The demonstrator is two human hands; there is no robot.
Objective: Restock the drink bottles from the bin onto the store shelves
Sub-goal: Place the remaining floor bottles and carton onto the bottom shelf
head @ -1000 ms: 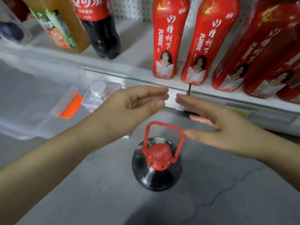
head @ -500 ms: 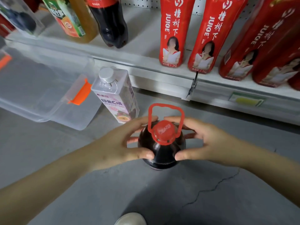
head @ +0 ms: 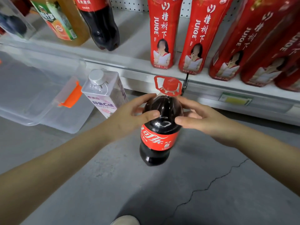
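purple carton [head: 103, 101] beside gripped cola bottle [head: 159, 140]

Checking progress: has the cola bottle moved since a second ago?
Yes: the cola bottle has risen toward the shelf edge, away from the floor.

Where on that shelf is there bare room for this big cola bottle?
The shelf is bare between the shelved cola bottle and the nearest red juice bottle. Farther right the red bottles stand packed; left, the orange drink bottle crowds it.
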